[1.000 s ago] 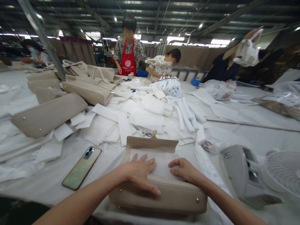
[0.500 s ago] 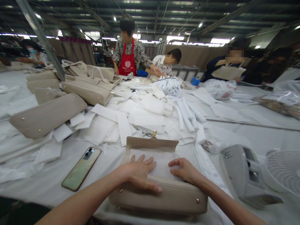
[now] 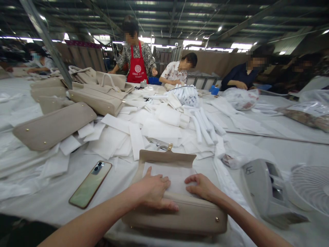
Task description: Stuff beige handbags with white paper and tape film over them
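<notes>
A beige handbag [image 3: 185, 218] lies on the table in front of me, its base with a gold stud turned my way. Its flap [image 3: 168, 158] spreads out on the far side, beside a gold clasp [image 3: 170, 147]. Over the bag's body rests a thin white sheet [image 3: 177, 178]. My left hand [image 3: 155, 192] presses down on the sheet, fingers stretched, thumb along the bag's edge. At the sheet's right side is my right hand [image 3: 202, 187], its fingers slightly bent and apart from the thumb; its fingertips touch the sheet.
A phone [image 3: 90, 184] lies left, a white fan [image 3: 312, 187] right. Loose white pieces [image 3: 159, 128] and white rolls [image 3: 205, 127] cover the middle. More beige handbags [image 3: 55, 127] are piled at left. Co-workers, one in a red apron [image 3: 137, 65], are across the table.
My left hand's fingers have drawn closer together and shifted slightly on the sheet. My right hand stays put. The apron-wearing co-worker has leaned left, and the one at right has lowered a bag.
</notes>
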`<state>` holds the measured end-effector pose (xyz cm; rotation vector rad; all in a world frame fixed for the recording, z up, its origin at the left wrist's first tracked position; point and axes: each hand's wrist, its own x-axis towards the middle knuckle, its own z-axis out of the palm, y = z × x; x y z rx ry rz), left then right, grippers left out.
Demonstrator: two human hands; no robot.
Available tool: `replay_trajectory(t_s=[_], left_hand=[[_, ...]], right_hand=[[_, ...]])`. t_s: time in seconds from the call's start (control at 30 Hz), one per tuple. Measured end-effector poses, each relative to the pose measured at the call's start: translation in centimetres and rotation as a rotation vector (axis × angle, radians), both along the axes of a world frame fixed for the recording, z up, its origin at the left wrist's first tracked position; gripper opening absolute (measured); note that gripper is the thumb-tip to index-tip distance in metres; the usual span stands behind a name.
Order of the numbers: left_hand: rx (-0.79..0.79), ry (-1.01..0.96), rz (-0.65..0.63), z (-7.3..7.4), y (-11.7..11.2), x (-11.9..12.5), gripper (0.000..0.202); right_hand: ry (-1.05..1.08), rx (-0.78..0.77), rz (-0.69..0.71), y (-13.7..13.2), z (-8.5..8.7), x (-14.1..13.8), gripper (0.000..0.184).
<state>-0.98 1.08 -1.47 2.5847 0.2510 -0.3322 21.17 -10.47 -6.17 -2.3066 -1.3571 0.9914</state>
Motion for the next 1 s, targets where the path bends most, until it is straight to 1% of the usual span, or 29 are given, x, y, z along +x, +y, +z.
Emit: replay_trajectory(t_s=[0.1,0.2,0.43,0.6,0.73,0.83,1.0], left_hand=[[0.011,-0.004,0.015,-0.11,-0.08,0.0,0.078],[-0.019,0.04,0.022,0.06,-0.04,0.04,0.08],[-0.063,0.128,0.055,0.68,-0.03,-0.01,0.083],[-0.039,0.14,0.07,0.36,-0.14,0.02,0.088],[-0.022,0.146,0.089,0.03,-0.35,0.09,0.093],[-0.03,0.143,0.101,0.08,-0.46,0.06,0.097],[-0.084,0.163,0.077,0.48,-0.27,-0.03,0.1]], right_hand=[[0.0,-0.016,-0.004,-0.03,0.16,-0.06,0.03],[-0.003,-0.02,-0.009,0.07,0.22,-0.09,0.03],[0.016,0.04,0.033,0.04,-0.16,0.02,0.029],[0.018,0.08,0.073,-0.09,-0.23,0.02,0.031],[0.032,0.104,0.077,-0.12,-0.47,0.06,0.033],[0.05,0.123,0.078,-0.14,-0.68,0.16,0.033],[0.038,0.072,0.057,-0.07,-0.73,0.21,0.029]])
